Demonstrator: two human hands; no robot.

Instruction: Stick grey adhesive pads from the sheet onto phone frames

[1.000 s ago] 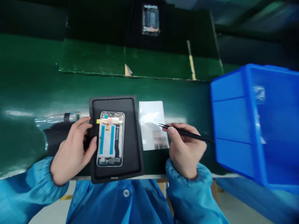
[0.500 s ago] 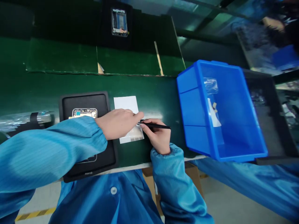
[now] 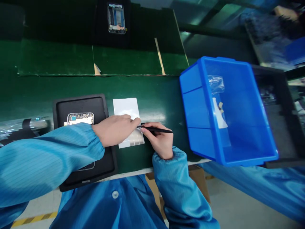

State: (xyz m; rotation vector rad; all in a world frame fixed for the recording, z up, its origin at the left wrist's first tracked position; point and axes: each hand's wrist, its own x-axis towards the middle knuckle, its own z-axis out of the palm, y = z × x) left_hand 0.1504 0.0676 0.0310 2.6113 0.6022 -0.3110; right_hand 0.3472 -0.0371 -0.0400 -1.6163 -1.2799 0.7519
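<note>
My right hand (image 3: 160, 140) holds a pair of black tweezers (image 3: 158, 130) like a pen, tips pointing left. My left hand (image 3: 116, 129) is over a white sheet (image 3: 126, 106), back of the hand up, thumb and fingers drawn together beside the tweezer tips. Whatever lies between those fingers is hidden. Small rectangular patches show at the sheet's lower end. Left of the sheet, a black tray (image 3: 82, 101) holds an opened phone (image 3: 82, 118) with its circuit board showing. My left sleeve covers the middle of that phone.
A blue bin (image 3: 196, 111) stands to the right, with clear plastic and white scraps inside. Another opened phone (image 3: 116, 19) lies on a dark pad on the raised green board (image 3: 59, 60). Rolled clear film (image 3: 14, 127) is at the left. A co-worker's blue sleeve (image 3: 257, 187) shows at the lower right.
The view has shifted slightly, so most things on the table appear a little further left. Both hands keep nearly the same pose over the sheet, the tweezers still in my right hand.
</note>
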